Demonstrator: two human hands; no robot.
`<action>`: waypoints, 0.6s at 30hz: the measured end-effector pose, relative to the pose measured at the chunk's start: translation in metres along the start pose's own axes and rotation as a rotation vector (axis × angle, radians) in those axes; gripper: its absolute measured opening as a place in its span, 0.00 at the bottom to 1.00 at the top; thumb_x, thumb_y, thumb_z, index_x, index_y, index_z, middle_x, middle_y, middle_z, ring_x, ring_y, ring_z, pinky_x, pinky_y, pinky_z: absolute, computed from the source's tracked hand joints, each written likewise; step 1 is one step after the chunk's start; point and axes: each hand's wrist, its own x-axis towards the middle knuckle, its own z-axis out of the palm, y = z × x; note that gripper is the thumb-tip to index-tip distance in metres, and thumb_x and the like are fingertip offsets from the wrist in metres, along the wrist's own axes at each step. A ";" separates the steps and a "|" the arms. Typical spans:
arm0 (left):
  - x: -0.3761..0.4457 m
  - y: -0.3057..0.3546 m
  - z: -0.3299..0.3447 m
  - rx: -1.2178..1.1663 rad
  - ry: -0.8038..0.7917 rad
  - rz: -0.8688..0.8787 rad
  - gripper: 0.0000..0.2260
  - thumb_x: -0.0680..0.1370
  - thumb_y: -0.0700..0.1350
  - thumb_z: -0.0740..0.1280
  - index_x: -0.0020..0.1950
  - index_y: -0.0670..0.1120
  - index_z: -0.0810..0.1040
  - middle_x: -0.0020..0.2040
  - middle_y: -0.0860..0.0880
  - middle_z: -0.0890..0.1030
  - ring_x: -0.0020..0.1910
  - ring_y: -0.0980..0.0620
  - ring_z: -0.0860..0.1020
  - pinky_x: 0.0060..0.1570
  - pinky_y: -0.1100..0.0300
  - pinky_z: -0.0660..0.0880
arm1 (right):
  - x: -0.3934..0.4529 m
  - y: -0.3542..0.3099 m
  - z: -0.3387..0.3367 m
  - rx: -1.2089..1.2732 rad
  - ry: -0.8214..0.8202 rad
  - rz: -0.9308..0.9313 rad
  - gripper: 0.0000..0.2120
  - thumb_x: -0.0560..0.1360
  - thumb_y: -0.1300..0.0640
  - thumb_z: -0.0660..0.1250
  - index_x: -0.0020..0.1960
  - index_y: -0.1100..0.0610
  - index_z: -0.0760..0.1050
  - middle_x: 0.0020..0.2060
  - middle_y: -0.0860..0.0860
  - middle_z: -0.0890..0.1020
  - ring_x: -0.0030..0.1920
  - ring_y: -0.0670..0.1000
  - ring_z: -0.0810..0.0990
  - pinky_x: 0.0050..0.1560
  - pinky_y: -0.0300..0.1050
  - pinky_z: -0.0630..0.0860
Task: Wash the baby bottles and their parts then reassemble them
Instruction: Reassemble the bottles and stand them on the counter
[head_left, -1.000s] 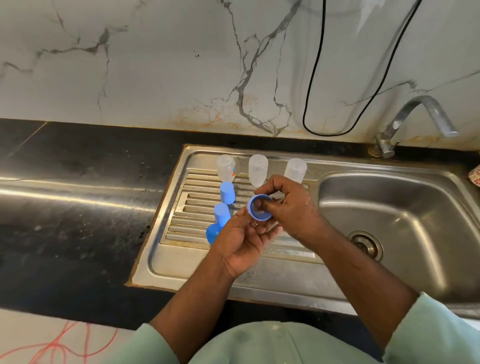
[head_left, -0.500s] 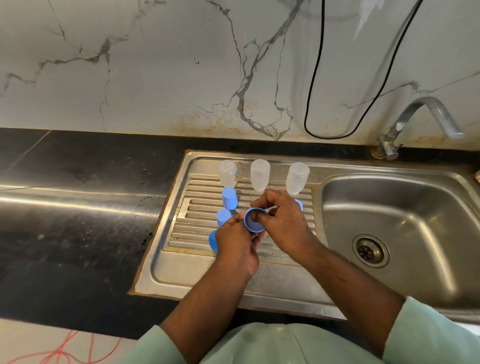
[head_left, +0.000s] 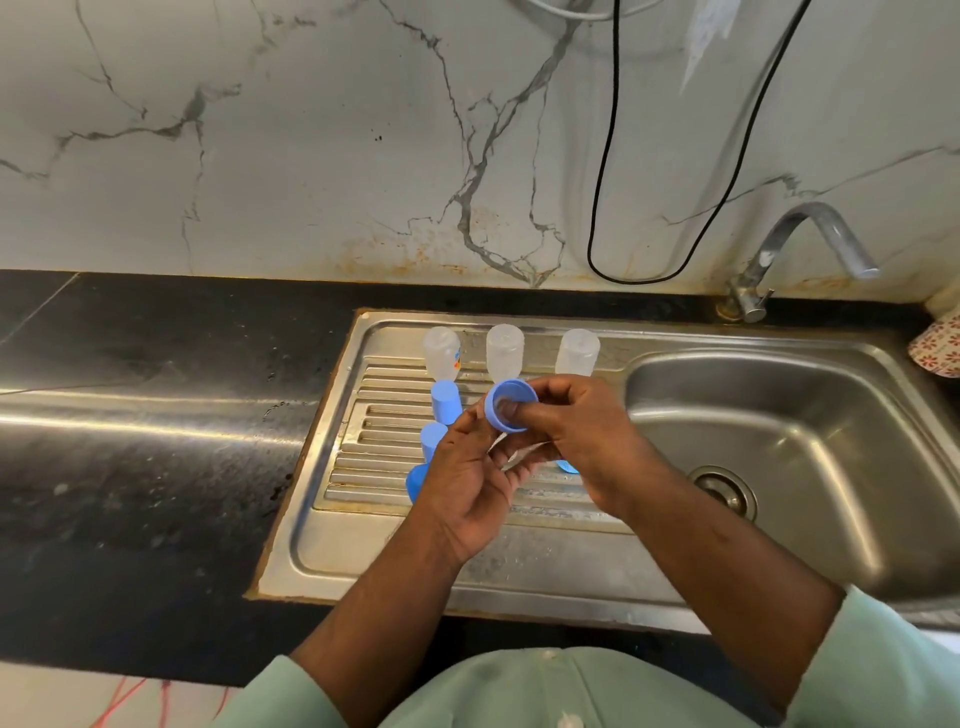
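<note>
Three clear baby bottles stand upside down in a row at the back of the steel drainboard (head_left: 363, 551): left bottle (head_left: 441, 353), middle bottle (head_left: 504, 351), right bottle (head_left: 576, 353). My right hand (head_left: 576, 436) pinches a blue screw ring (head_left: 509, 410) above the drainboard, its opening facing me. My left hand (head_left: 467, 483) is cupped just below, fingertips touching the ring; whether a clear part lies in it is unclear. Blue caps stand left of my hands: one (head_left: 445, 401), a second (head_left: 432, 439), a third (head_left: 415, 483) partly hidden. Another blue piece (head_left: 566, 466) peeks out under my right hand.
The sink basin (head_left: 779, 415) with its drain (head_left: 724, 491) lies to the right, the tap (head_left: 810, 244) above it. A black cable (head_left: 605, 182) hangs on the marble wall. A black counter (head_left: 130, 441) stretches left. A flowered container (head_left: 940, 348) sits at the right edge.
Both hands have kept working on the blue ring, turning it. They dipped toward the drainboard half a second ago and now hold the ring a little higher, opening toward me.
</note>
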 end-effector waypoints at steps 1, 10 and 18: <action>0.000 0.000 0.000 0.004 0.011 -0.007 0.17 0.69 0.47 0.71 0.56 0.44 0.81 0.53 0.40 0.83 0.52 0.44 0.82 0.54 0.50 0.79 | 0.000 -0.001 -0.003 -0.118 -0.020 -0.042 0.05 0.73 0.55 0.74 0.48 0.52 0.81 0.37 0.52 0.85 0.32 0.48 0.83 0.33 0.41 0.79; -0.004 0.005 0.007 0.073 0.103 -0.038 0.06 0.81 0.40 0.64 0.50 0.45 0.81 0.39 0.48 0.82 0.35 0.55 0.77 0.36 0.62 0.72 | 0.013 -0.008 -0.007 -0.495 -0.044 -0.293 0.07 0.71 0.54 0.76 0.43 0.54 0.79 0.38 0.56 0.83 0.35 0.52 0.81 0.36 0.45 0.79; -0.007 0.009 0.011 0.061 0.196 -0.138 0.06 0.80 0.37 0.64 0.45 0.42 0.79 0.32 0.47 0.80 0.29 0.56 0.77 0.28 0.65 0.75 | 0.006 0.001 -0.002 -0.381 -0.087 -0.279 0.05 0.72 0.63 0.74 0.44 0.63 0.78 0.39 0.55 0.84 0.39 0.54 0.82 0.37 0.42 0.79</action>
